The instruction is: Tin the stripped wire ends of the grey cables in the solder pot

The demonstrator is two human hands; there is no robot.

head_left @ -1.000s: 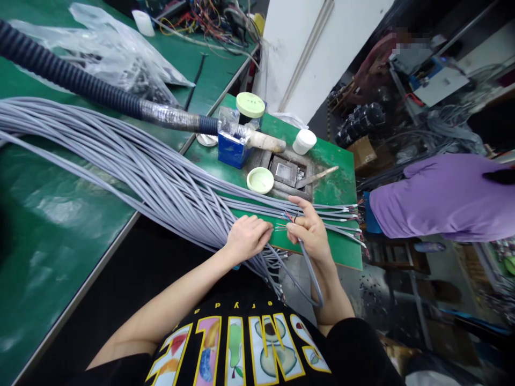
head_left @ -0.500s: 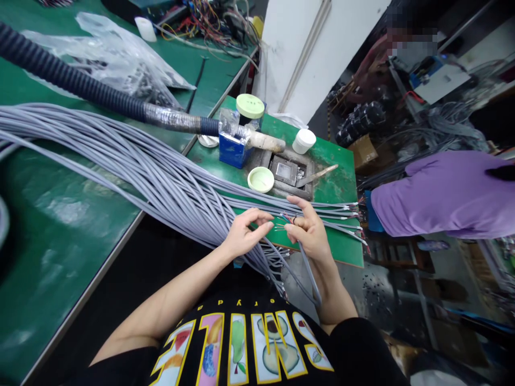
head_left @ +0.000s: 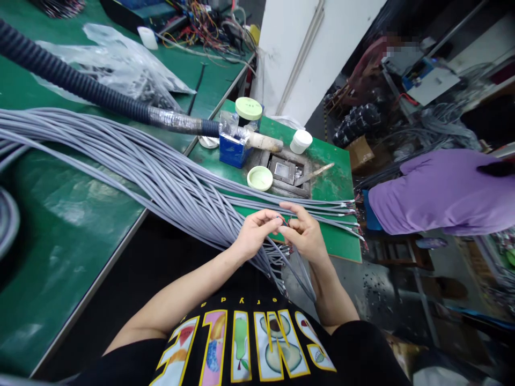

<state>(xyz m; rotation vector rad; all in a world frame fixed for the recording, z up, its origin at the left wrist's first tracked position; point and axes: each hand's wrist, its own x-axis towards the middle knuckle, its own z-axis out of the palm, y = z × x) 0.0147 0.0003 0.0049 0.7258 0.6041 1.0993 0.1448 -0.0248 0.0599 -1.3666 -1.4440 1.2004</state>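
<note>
My right hand (head_left: 306,236) grips a single grey cable (head_left: 301,271) that loops down toward my body; its stripped coloured wire ends (head_left: 283,220) stick out past my fingers. My left hand (head_left: 254,236) has its fingertips pinched on those wire ends, touching my right hand. Both hands hover over a thick bundle of grey cables (head_left: 120,155) that runs from the far left across the green table (head_left: 60,230) to the small green bench (head_left: 338,187), where the stripped ends fan out.
A black corrugated hose (head_left: 76,86) leads to a blue box (head_left: 231,150) beside a solder pot (head_left: 286,171). A pale green lid (head_left: 259,178), two jars (head_left: 301,141) and a plastic bag (head_left: 120,75) are nearby. A person in purple (head_left: 438,193) is at the right.
My left hand lifted off the cable bundle and moved right to pinch the wire ends held by my right hand. The right hand curled its fingers closer around the cable.
</note>
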